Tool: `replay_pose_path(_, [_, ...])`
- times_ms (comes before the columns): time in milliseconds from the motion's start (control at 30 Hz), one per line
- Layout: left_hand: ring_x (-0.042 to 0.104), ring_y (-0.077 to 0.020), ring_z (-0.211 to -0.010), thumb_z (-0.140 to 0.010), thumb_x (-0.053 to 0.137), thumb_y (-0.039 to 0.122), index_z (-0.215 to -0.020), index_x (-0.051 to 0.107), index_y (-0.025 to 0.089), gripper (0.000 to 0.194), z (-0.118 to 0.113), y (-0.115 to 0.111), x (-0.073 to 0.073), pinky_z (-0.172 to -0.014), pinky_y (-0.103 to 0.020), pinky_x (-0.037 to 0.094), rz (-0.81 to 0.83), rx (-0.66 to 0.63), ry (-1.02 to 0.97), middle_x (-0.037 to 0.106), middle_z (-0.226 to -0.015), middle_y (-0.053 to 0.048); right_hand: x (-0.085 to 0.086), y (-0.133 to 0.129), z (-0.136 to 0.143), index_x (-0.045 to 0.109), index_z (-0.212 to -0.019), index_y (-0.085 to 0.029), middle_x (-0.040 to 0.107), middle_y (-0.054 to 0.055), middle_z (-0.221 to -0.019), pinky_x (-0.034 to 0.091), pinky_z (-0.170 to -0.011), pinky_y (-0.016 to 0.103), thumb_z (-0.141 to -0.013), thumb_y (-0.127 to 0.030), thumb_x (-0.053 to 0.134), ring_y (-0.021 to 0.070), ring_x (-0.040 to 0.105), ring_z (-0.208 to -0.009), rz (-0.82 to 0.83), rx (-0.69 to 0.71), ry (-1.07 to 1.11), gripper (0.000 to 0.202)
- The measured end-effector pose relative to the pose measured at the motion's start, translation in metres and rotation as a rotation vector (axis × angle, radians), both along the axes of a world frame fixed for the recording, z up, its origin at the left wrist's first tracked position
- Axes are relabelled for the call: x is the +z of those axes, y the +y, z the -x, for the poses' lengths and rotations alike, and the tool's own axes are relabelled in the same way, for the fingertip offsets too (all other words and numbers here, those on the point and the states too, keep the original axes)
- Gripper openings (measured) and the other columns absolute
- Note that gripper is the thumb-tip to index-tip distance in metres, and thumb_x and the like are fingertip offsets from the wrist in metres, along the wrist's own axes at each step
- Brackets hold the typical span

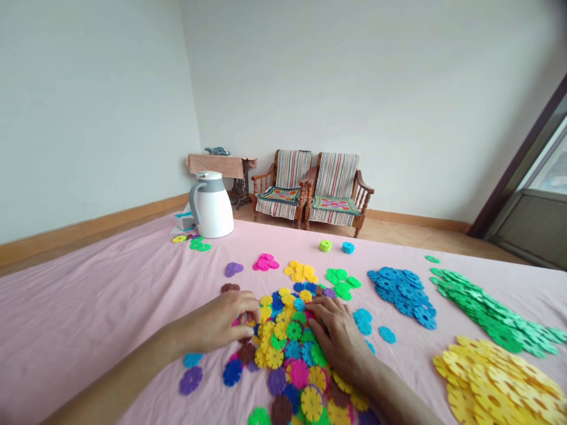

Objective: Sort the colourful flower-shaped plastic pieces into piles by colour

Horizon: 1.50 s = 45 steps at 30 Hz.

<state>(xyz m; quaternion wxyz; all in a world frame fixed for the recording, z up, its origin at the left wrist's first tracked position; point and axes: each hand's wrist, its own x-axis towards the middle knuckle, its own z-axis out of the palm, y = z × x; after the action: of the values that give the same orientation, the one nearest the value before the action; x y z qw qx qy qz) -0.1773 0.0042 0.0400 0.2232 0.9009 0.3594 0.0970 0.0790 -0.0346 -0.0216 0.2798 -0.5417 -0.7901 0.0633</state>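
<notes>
Many colored discs are heaped in one mixed pile (293, 349) at the near middle, right between two hands. The pile's left side is met by the left hand (225, 321). Its fingers are curled in, and whether a disc is gripped there cannot be told. A pink disc (234, 322) is seen just beside those fingers. The pile's right side is partly covered by the right hand (340, 333), with its fingers loosely spread over the discs and its thumb held apart.

One white jug (215, 211) is set at the far left, and its inside is hidden by a lid. Some green discs (200, 244) are laid just on the near side of it.

Past the pile, small heaps are laid from left to right: a purple heap (234, 269), a pink heap (266, 262), a yellow heap (301, 271) and a green heap (339, 277). Two little stacks (325, 246) are placed near the far edge of the pink cloth (110, 283). Big blue (401, 295), green (491, 307) and yellow (500, 383) heaps are spread out on the right. Wide, wrinkly cloth is seen on the left.
</notes>
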Motion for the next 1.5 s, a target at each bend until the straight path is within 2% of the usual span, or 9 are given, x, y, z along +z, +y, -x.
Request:
replay_pose_path(133, [0.051,-0.0126,-0.069,-0.065,0.061,0.017,-0.079,0.057,0.02,0.015,0.007,-0.017,0.001,-0.062,-0.021,0.038,0.122,-0.027,0.067,0.055,-0.082,0.001,-0.001,0.001,-0.001,0.06,-0.1,-0.025,0.06,0.004,-0.107,0.037,-0.088,0.037,-0.09,-0.028,0.041,0.02,0.051,-0.099,-0.002,0.006,-0.003,0.022])
replay_pose_path(300, [0.051,-0.0128,-0.074,-0.065,0.05,0.008,-0.078,0.054,0.02,0.018,0.001,-0.024,-0.007,-0.065,-0.021,0.037,0.061,-0.012,0.04,0.054,-0.084,0.001,-0.001,0.001,0.0,0.06,-0.099,-0.024,0.059,0.004,-0.107,0.037,-0.088,0.038,-0.09,-0.028,0.04,0.0201,0.05,-0.099,0.008,0.003,-0.011,0.022])
replay_pose_path(467, [0.049,-0.0127,-0.069,-0.063,0.049,0.009,-0.077,0.05,0.019,0.017,-0.004,-0.021,-0.01,-0.058,-0.021,0.035,0.081,0.046,0.039,0.054,-0.082,0.001,0.0,0.0,0.001,0.059,-0.102,-0.024,0.059,0.004,-0.108,0.037,-0.088,0.037,-0.09,-0.027,0.04,0.0202,0.05,-0.099,0.013,-0.003,-0.018,0.023])
replay_pose_path(633, [0.051,-0.0121,-0.061,-0.067,0.051,0.016,-0.075,0.048,0.018,0.009,0.003,-0.002,-0.015,-0.053,-0.02,0.036,0.289,0.059,-0.039,0.055,-0.068,0.003,0.001,-0.001,0.0,0.059,-0.101,-0.025,0.059,0.003,-0.108,0.037,-0.088,0.036,-0.09,-0.027,0.04,0.0195,0.05,-0.1,0.017,-0.003,-0.007,0.022])
replay_pose_path(867, [0.05,-0.0125,-0.054,-0.068,0.049,0.024,-0.071,0.047,0.018,0.008,0.038,0.052,-0.032,-0.051,-0.021,0.035,0.082,0.429,-0.215,0.052,-0.056,0.004,0.0,-0.001,0.001,0.059,-0.1,-0.024,0.059,0.004,-0.108,0.036,-0.088,0.038,-0.091,-0.028,0.04,0.0198,0.05,-0.099,0.016,0.006,-0.003,0.022])
replay_pose_path(1033, [0.045,-0.0107,-0.052,-0.065,0.053,0.025,-0.068,0.052,0.017,0.009,0.055,0.058,-0.033,-0.05,-0.02,0.032,-0.054,0.575,-0.173,0.05,-0.058,0.004,-0.001,0.001,0.0,0.059,-0.102,-0.026,0.059,0.004,-0.108,0.037,-0.087,0.038,-0.09,-0.028,0.04,0.0199,0.05,-0.099,0.003,0.01,-0.002,0.023])
replay_pose_path(1133, [0.044,-0.0097,-0.056,-0.066,0.057,0.027,-0.071,0.057,0.016,0.012,0.049,0.047,-0.028,-0.052,-0.02,0.033,-0.051,0.451,-0.187,0.053,-0.07,0.002,-0.001,0.001,0.0,0.06,-0.1,-0.025,0.059,0.004,-0.108,0.037,-0.087,0.037,-0.09,-0.028,0.041,0.0202,0.051,-0.099,0.002,0.0,-0.007,0.022])
replay_pose_path(1300, [0.047,-0.0098,-0.061,-0.063,0.065,0.023,-0.08,0.062,0.016,0.019,0.025,0.02,-0.022,-0.053,-0.018,0.035,0.233,0.061,-0.094,0.053,-0.072,0.002,0.0,-0.001,0.001,0.06,-0.101,-0.026,0.059,0.003,-0.108,0.037,-0.088,0.038,-0.09,-0.027,0.041,0.0202,0.051,-0.099,0.01,0.003,-0.001,0.022])
replay_pose_path(1500, [0.046,-0.009,-0.063,-0.06,0.066,0.016,-0.074,0.061,0.017,0.015,0.012,0.011,-0.019,-0.055,-0.019,0.034,0.171,0.014,-0.021,0.054,-0.078,0.003,0.0,-0.001,0.0,0.059,-0.101,-0.026,0.059,0.003,-0.108,0.037,-0.088,0.038,-0.09,-0.028,0.04,0.0203,0.05,-0.1,0.011,0.002,-0.003,0.022])
